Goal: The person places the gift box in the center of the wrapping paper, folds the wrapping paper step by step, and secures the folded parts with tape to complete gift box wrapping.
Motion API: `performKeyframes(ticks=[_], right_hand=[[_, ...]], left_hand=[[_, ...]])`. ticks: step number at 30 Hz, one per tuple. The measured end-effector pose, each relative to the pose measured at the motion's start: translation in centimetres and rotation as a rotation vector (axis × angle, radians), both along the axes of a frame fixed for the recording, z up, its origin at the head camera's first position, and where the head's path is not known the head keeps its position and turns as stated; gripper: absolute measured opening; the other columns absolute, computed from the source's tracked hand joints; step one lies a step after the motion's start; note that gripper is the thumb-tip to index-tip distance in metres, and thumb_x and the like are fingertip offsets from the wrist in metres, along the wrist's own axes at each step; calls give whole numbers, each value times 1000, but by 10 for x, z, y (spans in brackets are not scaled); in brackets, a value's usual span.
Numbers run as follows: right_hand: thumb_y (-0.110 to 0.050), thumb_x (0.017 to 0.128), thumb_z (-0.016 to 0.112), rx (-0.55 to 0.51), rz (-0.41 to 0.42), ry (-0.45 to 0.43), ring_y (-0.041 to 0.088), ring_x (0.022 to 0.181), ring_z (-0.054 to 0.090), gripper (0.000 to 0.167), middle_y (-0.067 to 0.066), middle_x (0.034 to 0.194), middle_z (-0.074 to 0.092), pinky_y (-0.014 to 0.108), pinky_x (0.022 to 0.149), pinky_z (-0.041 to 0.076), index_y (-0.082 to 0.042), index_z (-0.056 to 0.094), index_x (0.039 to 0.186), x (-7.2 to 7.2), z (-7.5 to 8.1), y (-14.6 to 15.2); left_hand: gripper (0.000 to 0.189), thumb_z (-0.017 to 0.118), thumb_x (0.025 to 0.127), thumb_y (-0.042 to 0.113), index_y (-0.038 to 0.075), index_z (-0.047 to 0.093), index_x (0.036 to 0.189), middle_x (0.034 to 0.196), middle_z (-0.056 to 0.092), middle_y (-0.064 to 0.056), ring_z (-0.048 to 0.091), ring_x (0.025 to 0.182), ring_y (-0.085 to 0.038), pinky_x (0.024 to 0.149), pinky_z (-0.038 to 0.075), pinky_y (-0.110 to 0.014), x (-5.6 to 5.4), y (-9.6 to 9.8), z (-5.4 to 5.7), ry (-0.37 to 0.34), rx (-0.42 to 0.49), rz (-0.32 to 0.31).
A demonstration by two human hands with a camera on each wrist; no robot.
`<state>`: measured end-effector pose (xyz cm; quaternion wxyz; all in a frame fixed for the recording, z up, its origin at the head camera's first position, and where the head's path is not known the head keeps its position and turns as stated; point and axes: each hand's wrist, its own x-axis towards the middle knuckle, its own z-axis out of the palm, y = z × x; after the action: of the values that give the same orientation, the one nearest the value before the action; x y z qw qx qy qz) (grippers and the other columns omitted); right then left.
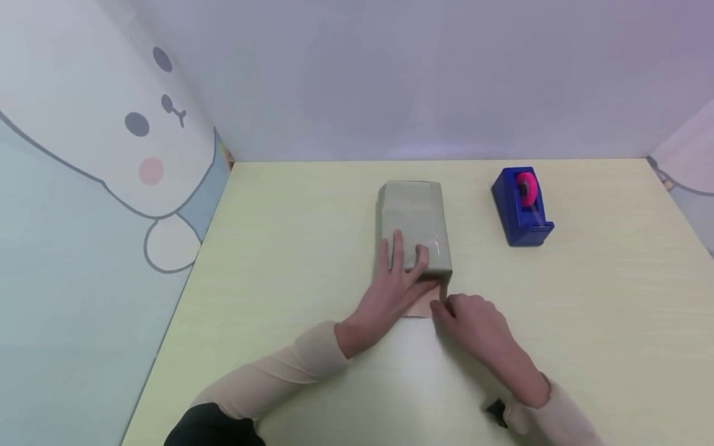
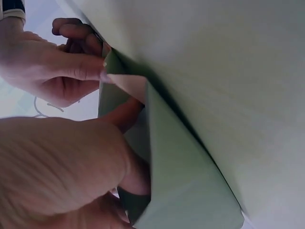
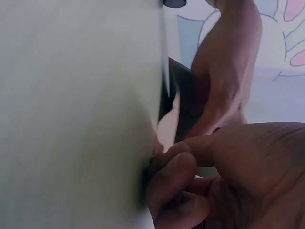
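A box-shaped package in grey-green wrapping paper [image 1: 414, 207] lies on the table, its near end folded partway. My left hand [image 1: 387, 291] rests on top of it with fingers spread, and the thumb reaches down at the near end. There a pinkish inner side of the paper [image 1: 422, 306] shows as a flap. With thumb and fingertips, my right hand [image 1: 476, 325] pinches the paper at the right corner of that end. The left wrist view shows the end's green side panel [image 2: 186, 176] standing out beside the left hand [image 2: 62, 167]. What is inside is hidden.
A blue tape dispenser [image 1: 519, 210] with a pink roll [image 1: 527, 189] stands at the back right of the pale table [image 1: 279, 248]. A plain wall [image 1: 418, 80] rises behind the table's far edge. A cartoon-printed panel [image 1: 83, 248] borders the left side.
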<state>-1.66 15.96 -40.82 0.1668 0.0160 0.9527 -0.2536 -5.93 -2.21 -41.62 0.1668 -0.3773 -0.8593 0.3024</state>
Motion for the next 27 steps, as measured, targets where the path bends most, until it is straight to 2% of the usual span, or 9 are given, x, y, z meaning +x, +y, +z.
performKeyframes(ticks=[3, 6, 12, 21, 27], right_hand=[[-37, 106, 54, 9, -3, 8, 16, 53, 44, 41, 1, 60, 48, 30, 47, 33, -10, 55, 75, -5, 4, 4], [-36, 107, 51, 31, -7, 61, 17, 53, 46, 38, 4, 63, 50, 30, 46, 34, -8, 54, 80, -11, 7, 6], [-26, 106, 50, 95, -3, 160, 19, 52, 44, 34, 5, 61, 47, 31, 45, 34, -9, 53, 77, -15, 9, 7], [-22, 102, 55, 115, -19, 129, 19, 54, 40, 35, 2, 59, 41, 31, 46, 31, -12, 50, 69, -1, 0, 0], [-17, 100, 59, 138, 5, 153, 20, 53, 39, 29, 4, 58, 41, 33, 44, 31, -10, 55, 72, 11, -3, -2]], left_hand=[[76, 61, 103, 20, 57, 24, 158, 156, 32, -12, 43, 143, -57, 115, 44, -62, 0, 0, 1, -6, -28, 3], [75, 59, 105, 19, 58, 23, 158, 157, 31, -13, 43, 143, -58, 115, 44, -62, 0, 0, 1, -11, -53, 3], [78, 58, 103, 16, 57, 22, 159, 155, 32, -12, 45, 143, -56, 115, 44, -61, -1, 0, -1, 18, -44, 1], [82, 63, 100, 21, 60, 20, 158, 155, 31, -12, 44, 143, -56, 115, 44, -62, 0, 0, 2, 21, -65, 13], [75, 61, 102, 23, 60, 24, 156, 155, 31, -12, 43, 144, -57, 116, 43, -62, 0, 0, 0, 17, -50, 13]])
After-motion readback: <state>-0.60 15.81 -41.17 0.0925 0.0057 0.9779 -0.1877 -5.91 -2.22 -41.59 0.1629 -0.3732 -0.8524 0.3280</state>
